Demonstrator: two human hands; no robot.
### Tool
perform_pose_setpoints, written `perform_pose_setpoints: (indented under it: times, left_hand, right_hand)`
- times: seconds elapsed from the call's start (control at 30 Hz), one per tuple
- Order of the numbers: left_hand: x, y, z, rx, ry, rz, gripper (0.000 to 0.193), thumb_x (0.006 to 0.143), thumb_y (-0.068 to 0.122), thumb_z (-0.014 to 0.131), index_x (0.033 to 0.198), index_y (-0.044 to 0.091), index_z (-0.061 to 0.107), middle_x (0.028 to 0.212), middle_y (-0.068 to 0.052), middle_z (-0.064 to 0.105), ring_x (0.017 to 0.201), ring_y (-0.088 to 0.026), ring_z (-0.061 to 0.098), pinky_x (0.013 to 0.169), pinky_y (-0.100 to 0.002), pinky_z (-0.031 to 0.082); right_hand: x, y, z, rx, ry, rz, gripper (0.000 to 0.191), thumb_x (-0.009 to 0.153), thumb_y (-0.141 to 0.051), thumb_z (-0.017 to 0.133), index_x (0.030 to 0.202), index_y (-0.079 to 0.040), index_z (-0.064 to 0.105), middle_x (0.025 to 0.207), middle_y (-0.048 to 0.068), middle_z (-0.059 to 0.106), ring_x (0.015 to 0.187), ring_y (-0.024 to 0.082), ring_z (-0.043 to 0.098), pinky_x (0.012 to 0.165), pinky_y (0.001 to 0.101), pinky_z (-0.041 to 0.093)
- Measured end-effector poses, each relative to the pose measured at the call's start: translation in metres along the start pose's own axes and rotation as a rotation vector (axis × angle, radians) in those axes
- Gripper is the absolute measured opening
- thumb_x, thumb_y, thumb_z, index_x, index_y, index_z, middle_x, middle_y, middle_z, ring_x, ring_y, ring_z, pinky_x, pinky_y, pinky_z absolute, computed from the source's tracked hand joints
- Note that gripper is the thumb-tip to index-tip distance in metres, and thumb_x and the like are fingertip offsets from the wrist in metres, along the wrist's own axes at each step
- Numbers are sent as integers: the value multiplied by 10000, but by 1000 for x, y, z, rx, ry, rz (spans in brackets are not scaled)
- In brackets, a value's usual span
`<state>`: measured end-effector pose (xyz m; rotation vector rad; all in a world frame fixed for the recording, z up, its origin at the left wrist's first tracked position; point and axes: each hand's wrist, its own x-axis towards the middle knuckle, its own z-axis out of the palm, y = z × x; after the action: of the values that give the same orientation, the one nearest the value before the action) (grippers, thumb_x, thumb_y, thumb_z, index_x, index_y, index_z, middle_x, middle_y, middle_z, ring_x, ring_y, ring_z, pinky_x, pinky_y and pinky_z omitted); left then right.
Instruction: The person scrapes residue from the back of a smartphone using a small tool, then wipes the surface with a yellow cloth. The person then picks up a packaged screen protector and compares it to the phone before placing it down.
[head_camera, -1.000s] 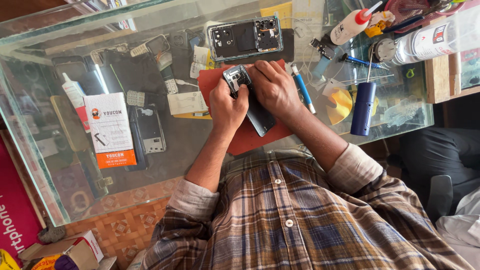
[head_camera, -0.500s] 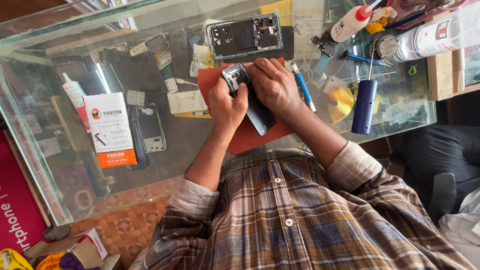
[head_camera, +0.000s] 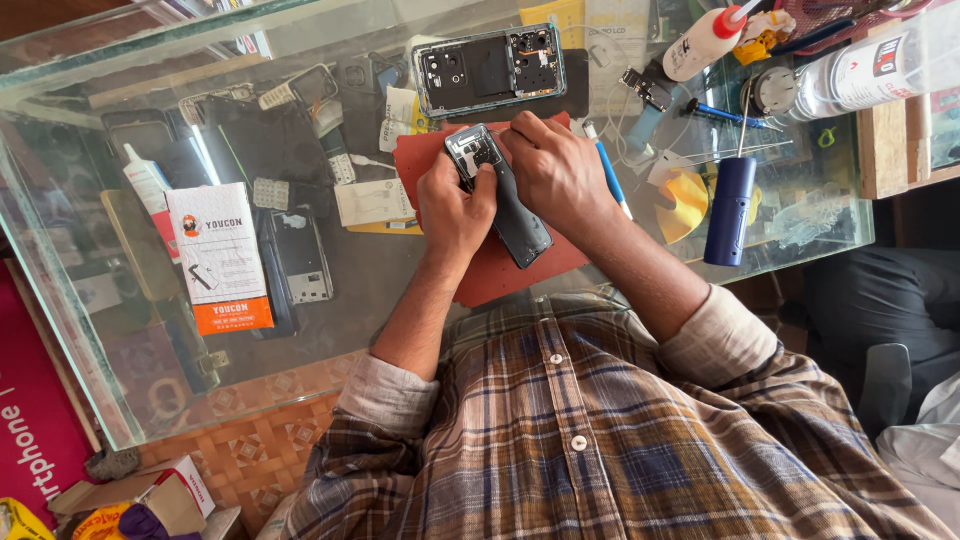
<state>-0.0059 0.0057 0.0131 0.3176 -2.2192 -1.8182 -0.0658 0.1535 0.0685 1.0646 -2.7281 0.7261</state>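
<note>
The opened phone lies slantwise on the red mat on the glass surface, back cover off, its camera end pointing away from me. My left hand has its fingers curled shut around the phone's left edge near the camera end. My right hand grips the opposite edge, fingers closed over it. Just beyond lies a second opened phone. A blue pen rests right of my right hand, a dark blue cylinder farther right.
</note>
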Motion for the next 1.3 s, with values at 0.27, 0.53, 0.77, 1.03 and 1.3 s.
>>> perform_pose_setpoints:
  times: [0.27, 0.53, 0.77, 1.03, 1.3]
  left_hand:
    - [0, -2, 0, 23, 24, 86, 319, 923, 56, 639, 1222, -57, 635, 935, -120, 758, 839, -198, 775, 737, -342, 598]
    - [-5, 5, 0, -10, 36, 61, 287, 949, 40, 628, 1214, -72, 634, 877, -103, 733, 722, -171, 716, 677, -322, 569]
    - [-32, 19, -3, 56, 107, 302, 445, 1022, 58, 599, 1431, -87, 500, 1096, -158, 721, 906, -190, 746, 809, -309, 593]
    - [-20, -3, -6, -121, 39, 109, 459, 990, 72, 628, 1415, -82, 552, 1067, -114, 746, 936, -142, 722, 864, -303, 591]
    - [-8, -6, -8, -82, -193, 30, 458, 928, 84, 643, 1355, -73, 600, 995, -99, 760, 873, -135, 723, 808, -300, 584]
  right_hand:
    - [-26, -10, -26, 30, -91, 27, 134, 902, -10, 672, 1027, -36, 713, 947, 77, 606, 806, 291, 670, 660, 425, 539]
    - [-93, -26, -57, 73, -184, 98, 176, 855, 1, 658, 1022, -18, 708, 957, 76, 629, 801, 295, 676, 651, 426, 547]
    - [-114, -32, -49, 179, -70, 197, 234, 872, 14, 636, 1081, -45, 720, 1089, 81, 683, 862, 310, 692, 708, 397, 573]
    - [-98, 14, -51, -175, 131, 369, 278, 962, -21, 682, 1238, -1, 710, 1179, 152, 623, 1025, 347, 626, 879, 451, 521]
    - [-84, 27, -36, -232, 52, 282, 259, 940, -157, 738, 1162, -25, 716, 1086, 131, 618, 1022, 341, 575, 905, 466, 386]
